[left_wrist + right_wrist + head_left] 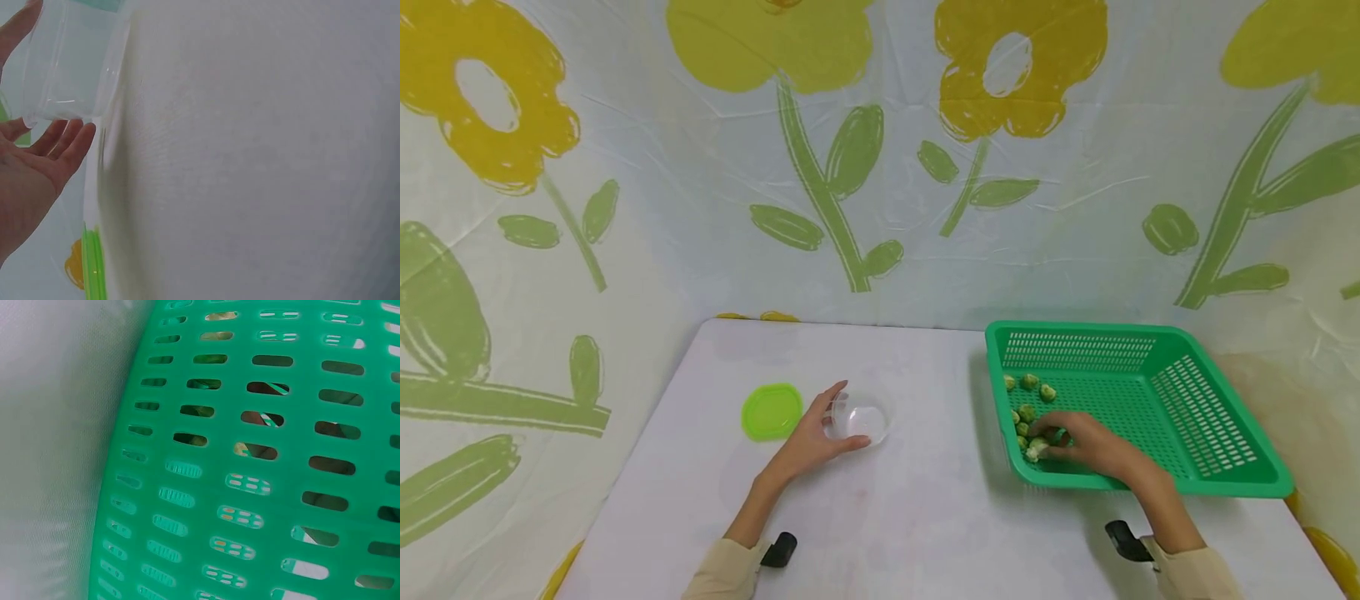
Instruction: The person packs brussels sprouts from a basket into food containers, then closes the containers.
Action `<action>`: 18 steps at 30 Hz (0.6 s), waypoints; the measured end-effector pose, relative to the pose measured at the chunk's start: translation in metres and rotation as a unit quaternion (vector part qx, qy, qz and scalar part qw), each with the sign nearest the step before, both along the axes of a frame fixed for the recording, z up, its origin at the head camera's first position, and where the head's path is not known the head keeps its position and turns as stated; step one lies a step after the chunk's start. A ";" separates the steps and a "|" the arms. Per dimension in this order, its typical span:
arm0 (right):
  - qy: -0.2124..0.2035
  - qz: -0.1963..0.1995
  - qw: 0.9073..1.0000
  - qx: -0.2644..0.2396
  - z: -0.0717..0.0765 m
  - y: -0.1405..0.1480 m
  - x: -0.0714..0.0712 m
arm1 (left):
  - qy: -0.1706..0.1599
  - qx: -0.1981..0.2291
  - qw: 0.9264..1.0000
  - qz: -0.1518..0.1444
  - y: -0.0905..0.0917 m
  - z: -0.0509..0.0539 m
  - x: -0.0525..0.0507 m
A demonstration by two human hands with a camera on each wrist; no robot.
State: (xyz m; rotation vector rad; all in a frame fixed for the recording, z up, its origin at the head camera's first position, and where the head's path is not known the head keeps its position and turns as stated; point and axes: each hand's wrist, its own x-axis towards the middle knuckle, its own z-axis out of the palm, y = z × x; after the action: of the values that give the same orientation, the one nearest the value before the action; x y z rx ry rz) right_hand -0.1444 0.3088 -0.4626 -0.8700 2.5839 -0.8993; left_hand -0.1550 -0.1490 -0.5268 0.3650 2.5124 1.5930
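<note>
A clear plastic container (861, 418) stands on the table, with the left hand (808, 446) curved round its left side, thumb and fingers spread along the rim. In the left wrist view the left hand (37, 162) is at the wall of the clear container (75, 69). Inside the green basket (1247, 481), the right hand (1093, 446) pinches a small pale green sprout (1036, 450) at the left end. Several other sprouts (1026, 412) lie beside it. The basket's slotted wall (231, 469) mostly hides the right hand in the right wrist view.
A bright green lid (772, 412) lies flat on the white table (880, 533), left of the container. Its edge (94, 262) shows low in the left wrist view. A flower-print sheet (917, 275) hangs behind the table and at its sides.
</note>
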 end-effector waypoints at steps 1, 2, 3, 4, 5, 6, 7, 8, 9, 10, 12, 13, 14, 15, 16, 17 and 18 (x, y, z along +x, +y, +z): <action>-0.003 0.000 1.000 0.003 0.000 0.000 0.000 | -0.003 -0.002 1.000 0.000 0.000 0.000 0.000; -0.005 -0.001 1.000 0.006 0.000 0.000 0.000 | -0.004 -0.001 1.000 0.000 0.000 0.000 -0.001; -0.008 -0.001 1.000 0.008 0.000 0.000 0.000 | -0.003 0.000 1.000 -0.001 0.000 -0.001 -0.001; -0.011 -0.001 1.000 0.009 0.001 0.000 0.000 | -0.003 0.001 1.000 0.000 0.000 -0.002 -0.001; -0.012 0.000 1.000 0.009 0.001 0.000 -0.001 | -0.003 0.003 1.000 0.000 0.000 -0.002 -0.001; -0.014 0.000 1.000 0.010 0.000 0.001 -0.001 | -0.001 0.006 1.000 0.000 0.000 -0.003 -0.002; -0.015 0.000 1.000 0.010 0.000 0.001 -0.001 | -0.001 0.009 1.000 0.000 0.000 -0.003 -0.002; -0.016 0.000 1.000 0.010 0.000 0.001 -0.001 | -0.001 0.012 1.000 0.000 0.001 -0.004 -0.002; -0.018 0.000 1.000 0.010 0.000 0.001 -0.001 | -0.001 0.012 1.000 0.000 0.001 -0.005 -0.003; -0.019 0.000 1.000 0.011 0.000 0.001 -0.001 | -0.003 0.013 1.000 0.001 0.001 -0.005 -0.003; -0.020 -0.001 1.000 0.013 -0.001 0.001 -0.001 | -0.006 0.014 1.000 0.001 0.001 -0.006 -0.004; -0.020 -0.002 1.000 0.014 -0.001 0.001 -0.001 | -0.009 0.014 1.000 0.001 0.001 -0.006 -0.004; -0.018 -0.003 1.000 0.015 -0.002 0.001 -0.001 | -0.011 0.014 1.000 0.001 0.001 -0.006 -0.004; -0.017 -0.004 1.000 0.014 -0.002 0.001 -0.001 | -0.012 0.013 1.000 0.000 0.001 -0.006 -0.004; -0.013 -0.005 1.000 0.013 -0.002 0.001 -0.001 | -0.013 0.013 1.000 -0.001 0.001 -0.006 -0.004; -0.008 -0.006 1.000 0.011 -0.002 0.001 -0.001 | -0.013 0.011 1.000 -0.002 0.001 -0.006 -0.004; -0.002 -0.006 1.000 0.010 -0.002 0.001 -0.001 | -0.012 0.009 1.000 -0.004 0.001 -0.006 -0.005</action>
State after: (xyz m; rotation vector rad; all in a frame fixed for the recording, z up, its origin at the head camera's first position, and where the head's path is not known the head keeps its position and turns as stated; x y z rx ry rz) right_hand -0.1454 0.3100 -0.4645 -0.8461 2.5932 -0.8763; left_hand -0.1596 -0.1479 -0.5331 0.3542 2.4772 1.6091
